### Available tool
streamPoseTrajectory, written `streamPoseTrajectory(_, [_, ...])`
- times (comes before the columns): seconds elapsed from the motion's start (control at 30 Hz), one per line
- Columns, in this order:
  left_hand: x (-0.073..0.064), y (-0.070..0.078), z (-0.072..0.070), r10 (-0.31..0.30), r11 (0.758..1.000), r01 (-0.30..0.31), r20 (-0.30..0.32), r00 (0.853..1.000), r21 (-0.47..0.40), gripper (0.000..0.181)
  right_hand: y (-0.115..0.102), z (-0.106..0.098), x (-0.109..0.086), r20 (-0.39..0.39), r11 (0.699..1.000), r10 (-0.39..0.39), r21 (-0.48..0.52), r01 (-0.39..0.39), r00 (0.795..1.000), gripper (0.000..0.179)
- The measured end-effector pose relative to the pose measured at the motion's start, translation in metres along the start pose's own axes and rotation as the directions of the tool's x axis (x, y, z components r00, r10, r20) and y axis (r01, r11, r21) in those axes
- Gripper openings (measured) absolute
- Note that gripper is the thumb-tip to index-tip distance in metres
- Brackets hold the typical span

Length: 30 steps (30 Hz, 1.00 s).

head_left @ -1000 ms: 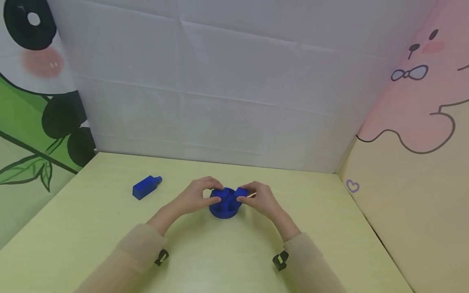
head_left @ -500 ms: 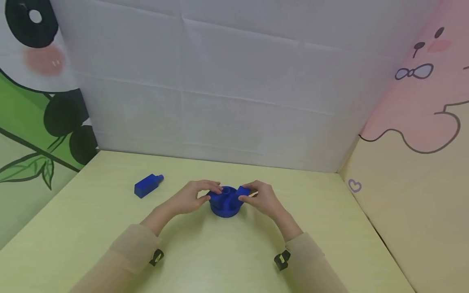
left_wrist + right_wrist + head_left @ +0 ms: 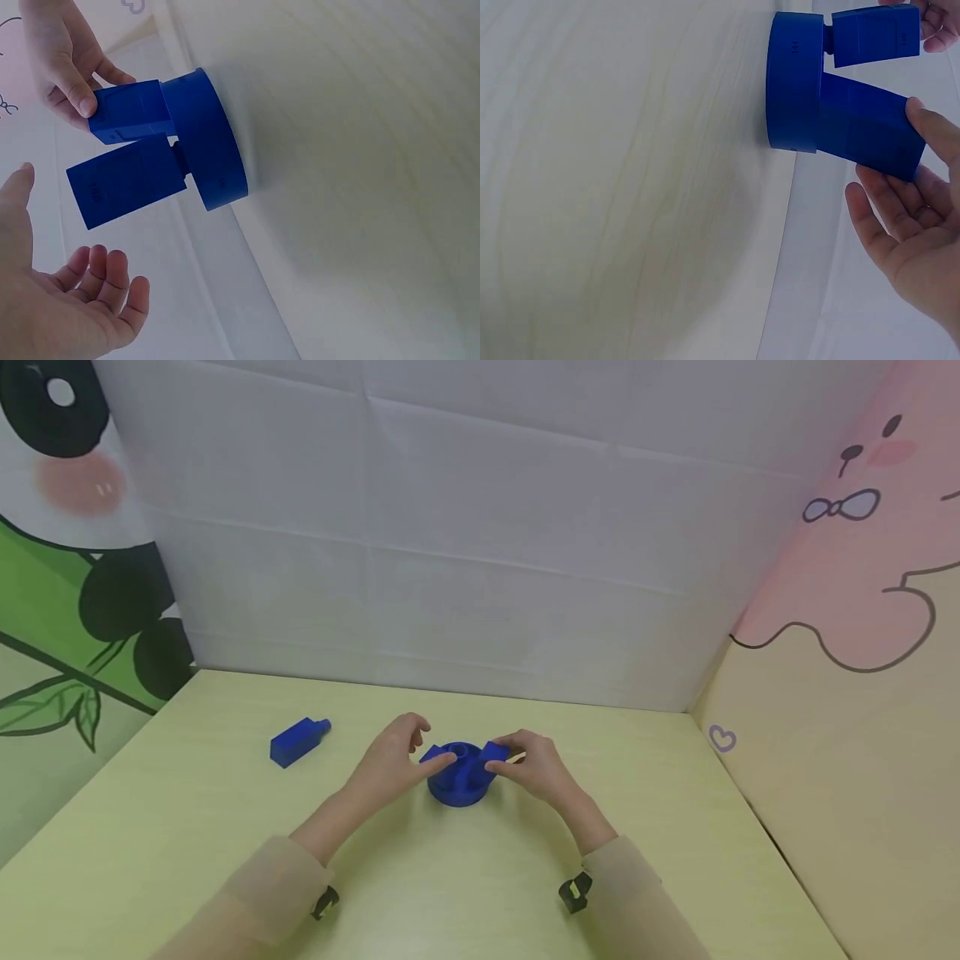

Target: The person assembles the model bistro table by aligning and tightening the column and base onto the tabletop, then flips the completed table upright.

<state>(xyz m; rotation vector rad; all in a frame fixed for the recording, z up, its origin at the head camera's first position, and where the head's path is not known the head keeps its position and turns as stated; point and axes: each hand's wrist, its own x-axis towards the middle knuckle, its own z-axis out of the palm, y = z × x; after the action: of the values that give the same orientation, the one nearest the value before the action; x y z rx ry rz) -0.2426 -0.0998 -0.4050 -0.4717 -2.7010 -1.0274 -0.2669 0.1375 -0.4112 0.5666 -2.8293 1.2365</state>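
A round blue base with raised walls and a central ring stands on the table between the hands. Two blue rectangular blocks rise from it, tilted outward. The left block has its narrow neck end at the base. My left hand is beside that block, thumb and fingers spread; the left wrist view shows a gap around it. The right block is pinched near its outer end between the thumb and fingers of my right hand. Its lower end is hidden inside the base.
Another blue block with a narrow neck, shaped like a bottle, lies on its side on the pale wooden table, left of the hands. A white sheet wall closes off the back, with printed walls at both sides.
My left hand has let go of the left block, its fingers lifting and spreading away from it. The right hand keeps its pinch on the right block in nearly the same place.
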Motion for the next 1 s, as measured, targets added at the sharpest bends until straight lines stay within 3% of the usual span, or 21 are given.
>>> streamPoseTrajectory(0.13, [0.000, 0.005, 0.002, -0.078, 0.997, 0.078, 0.054, 0.996, -0.007, 0.069, 0.000, 0.000, 0.000, 0.005, 1.000, 0.001, -0.002, -0.001, 1.000, 0.038])
streamPoseTrajectory(0.37, [0.001, 0.004, 0.003, -0.056, 0.998, 0.052, 0.107, 0.993, 0.046, 0.046, 0.002, 0.001, 0.001, 0.016, 1.000, 0.004, -0.007, -0.004, 1.000, 0.038])
streamPoseTrajectory(0.57, [0.002, -0.003, -0.004, 0.037, 0.999, -0.040, 0.155, 0.987, 0.011, 0.036, 0.003, 0.000, 0.002, 0.021, 0.999, -0.029, 0.022, 0.028, 0.999, 0.036])
streamPoseTrajectory(0.77, [0.005, -0.015, -0.012, 0.207, 0.978, -0.203, 0.182, 0.961, -0.043, 0.030, 0.005, -0.002, 0.003, 0.028, 0.998, -0.037, 0.046, 0.036, 0.999, 0.036])
streamPoseTrajectory(1.0, [0.015, -0.022, -0.009, 0.265, 0.964, -0.262, 0.189, 0.946, -0.039, 0.028, 0.006, -0.003, 0.003, 0.037, 0.998, -0.044, 0.055, 0.042, 0.998, 0.037])
